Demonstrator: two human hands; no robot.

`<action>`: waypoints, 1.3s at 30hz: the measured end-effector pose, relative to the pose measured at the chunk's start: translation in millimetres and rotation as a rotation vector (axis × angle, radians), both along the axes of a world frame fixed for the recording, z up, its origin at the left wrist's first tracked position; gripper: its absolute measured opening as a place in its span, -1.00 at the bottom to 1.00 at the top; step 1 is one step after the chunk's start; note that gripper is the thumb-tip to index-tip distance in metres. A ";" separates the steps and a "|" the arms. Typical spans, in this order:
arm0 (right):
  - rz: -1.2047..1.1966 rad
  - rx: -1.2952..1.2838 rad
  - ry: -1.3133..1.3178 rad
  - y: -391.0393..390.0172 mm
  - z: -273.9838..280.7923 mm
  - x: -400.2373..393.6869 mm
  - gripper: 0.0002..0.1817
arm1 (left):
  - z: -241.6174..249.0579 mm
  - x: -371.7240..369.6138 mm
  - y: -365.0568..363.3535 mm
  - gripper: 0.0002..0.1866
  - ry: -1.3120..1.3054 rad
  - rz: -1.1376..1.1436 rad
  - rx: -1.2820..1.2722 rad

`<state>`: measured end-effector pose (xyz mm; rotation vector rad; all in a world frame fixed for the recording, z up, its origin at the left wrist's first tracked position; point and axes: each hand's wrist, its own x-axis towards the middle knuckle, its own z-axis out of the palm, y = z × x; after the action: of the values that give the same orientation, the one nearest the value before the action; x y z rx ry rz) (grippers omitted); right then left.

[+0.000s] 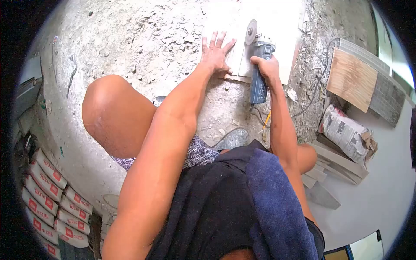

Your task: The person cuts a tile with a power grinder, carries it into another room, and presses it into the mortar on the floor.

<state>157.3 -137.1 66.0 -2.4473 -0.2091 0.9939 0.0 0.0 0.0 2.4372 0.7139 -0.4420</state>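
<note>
My right hand is wrapped round the body of an angle grinder, which points away from me. Its round cutting disc stands on edge over a pale flat board or tile on the ground. A thin straight line runs along the pale surface just left of the grinder. Left of that line, my left hand lies flat on the same piece, fingers spread and holding nothing. From the grinder's rear end a dark power cord trails off to the right.
Rubble and dust cover the ground. Stacked sacks line the lower left. At right are a wooden panel, a grey tile, a crumpled paper bag and offcut strips. My shoe stands below the board.
</note>
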 end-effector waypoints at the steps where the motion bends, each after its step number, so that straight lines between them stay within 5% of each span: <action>1: -0.005 -0.011 -0.007 0.2 0.4 -0.2 -0.25 | -2.1 -0.3 -1.1 0.36 -0.009 0.002 0.004; 39: -0.001 0.028 -0.045 33.9 19.8 16.4 -0.34 | 5.2 -1.5 0.3 0.35 -0.022 0.017 -0.003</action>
<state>173.7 -103.1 85.7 -2.4457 -0.2358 0.9304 -1.5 0.3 5.2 2.4281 0.7230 -0.4087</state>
